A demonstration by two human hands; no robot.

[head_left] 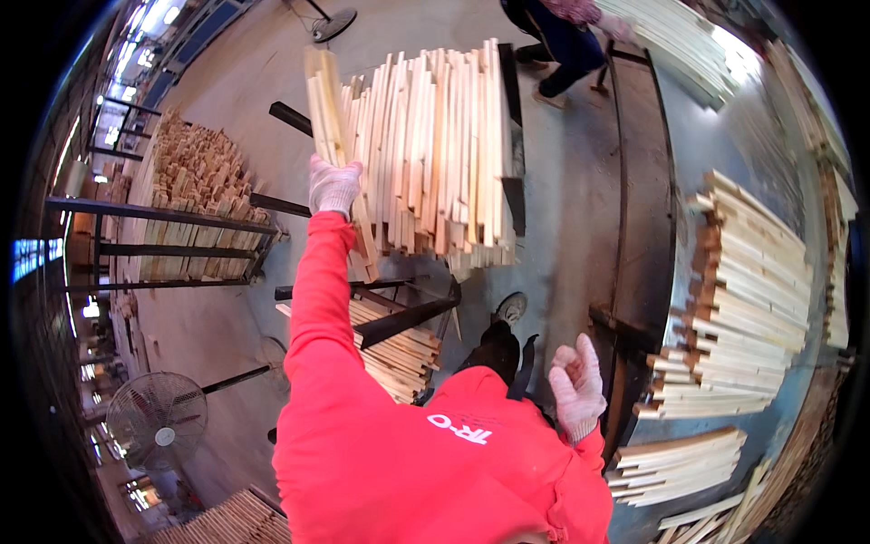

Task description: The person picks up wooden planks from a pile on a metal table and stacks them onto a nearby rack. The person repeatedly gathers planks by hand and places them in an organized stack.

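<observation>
My left hand (334,186), in a pale knitted glove, is closed around a few wooden strips (328,104) at the left side of a stack. Alongside them, a large stack of pale wooden strips (426,145) lies on a dark metal rack, the strips' ends uneven. My right hand (578,385), gloved the same way, hovers near my right side with nothing in it. Its fingers are partly bent and apart. To its right, a pile of wooden strips (743,299) rests on a grey-blue table.
Below the stack are more strips (394,340) on a lower rack. A metal-framed rack (181,252) of strips and a standing fan (159,422) are at left. A dark metal rail (643,181) edges the right-hand table. Another person (566,41) stands at the far end.
</observation>
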